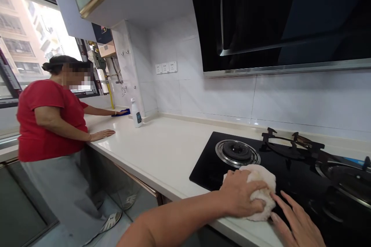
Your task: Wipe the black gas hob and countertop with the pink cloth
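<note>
Watching through the head camera from my remote station, I can see the left hand [240, 195] cupped over a wad of fluffy off-white cloth [262, 183], its fingers curled down around it in a firm hold. The cloth sits on the near part of a black glass gas hob [208, 173], just in front of the nearer burner [237, 153]. The right hand [298, 220] is open and holds nothing, its fingers spread wide and nearly flat. Its fingertips [278, 200] are just beside the cloth, above the glass.

Farther along the hob, a dark pan support [292, 142] stands behind a second burner [344, 177]. The hob is set into a white stone table [156, 150], and a white plastic bottle with a blue label [136, 114] stands upright near the wall at its far end.

A co-worker in a red shirt [52, 119] stands at that end, one hand [101, 135] flat on the table and the other hand [116, 113] on a blue cloth [125, 112] just beside the bottle. Three wall sockets [165, 67] sit on the white tiles, below a black glass range hood [275, 19].
</note>
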`<state>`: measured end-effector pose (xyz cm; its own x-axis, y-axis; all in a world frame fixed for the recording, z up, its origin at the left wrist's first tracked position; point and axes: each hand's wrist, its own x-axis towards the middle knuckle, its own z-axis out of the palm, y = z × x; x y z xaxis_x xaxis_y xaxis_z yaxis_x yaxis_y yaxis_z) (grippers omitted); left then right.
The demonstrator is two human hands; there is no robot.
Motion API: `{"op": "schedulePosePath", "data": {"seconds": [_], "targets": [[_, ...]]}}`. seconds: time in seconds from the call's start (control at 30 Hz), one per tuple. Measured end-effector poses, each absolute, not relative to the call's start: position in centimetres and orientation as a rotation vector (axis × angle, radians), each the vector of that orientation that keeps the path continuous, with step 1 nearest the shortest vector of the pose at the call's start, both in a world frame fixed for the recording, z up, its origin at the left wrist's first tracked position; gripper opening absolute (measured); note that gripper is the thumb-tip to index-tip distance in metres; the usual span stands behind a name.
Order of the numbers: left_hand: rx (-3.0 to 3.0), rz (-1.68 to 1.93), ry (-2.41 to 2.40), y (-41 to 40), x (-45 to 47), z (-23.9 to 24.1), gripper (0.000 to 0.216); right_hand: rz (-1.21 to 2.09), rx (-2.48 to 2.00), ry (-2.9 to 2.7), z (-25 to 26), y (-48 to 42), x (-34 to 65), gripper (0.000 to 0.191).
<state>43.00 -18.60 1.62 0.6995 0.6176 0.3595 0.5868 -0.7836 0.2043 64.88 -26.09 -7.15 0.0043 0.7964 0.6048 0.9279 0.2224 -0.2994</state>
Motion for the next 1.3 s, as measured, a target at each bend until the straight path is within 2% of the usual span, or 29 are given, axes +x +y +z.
{"op": "schedulePosePath", "data": {"seconds": [0.1, 0.23, 0.4, 0.57, 0.77, 1.03, 1.17, 1.3], "targets": [[2.763, 0.647, 0.969, -18.6, 44.3, 1.6, 0.072, -0.263, -1.593, -1.825, -7.1, -25.8, 65.2, 0.061], [2.715, 0.606, 1.029, -18.3, 43.0, 1.7, 0.062, -0.260, -1.627, -1.859, -6.7, -26.3, 64.8, 0.060], [2.674, 0.609, 1.375, -17.0, 36.7, 2.8, 0.057, -0.173, -1.706, -1.883, -6.0, -27.3, 63.4, 0.064], [2.384, 0.559, 1.870, -15.8, 27.9, 3.7, 0.056, -0.131, -1.734, -1.897, -5.6, -27.6, 63.1, 0.064], [2.420, 0.611, 1.965, -19.2, 22.8, 1.3, 0.054, -0.148, -1.745, -1.895, -5.9, -27.4, 63.3, 0.063], [2.300, 0.903, 1.972, -22.5, 26.3, -0.1, 0.046, -0.092, -1.744, -1.892, -6.0, -27.4, 63.6, 0.065], [2.444, 1.028, 1.722, -23.8, 30.7, -1.0, 0.050, -0.050, -1.749, -1.888, -6.2, -27.1, 64.1, 0.064], [2.614, 1.100, 1.383, -24.5, 36.0, -2.3, 0.055, -0.148, -1.715, -1.887, -6.9, -26.5, 64.4, 0.061]]}}
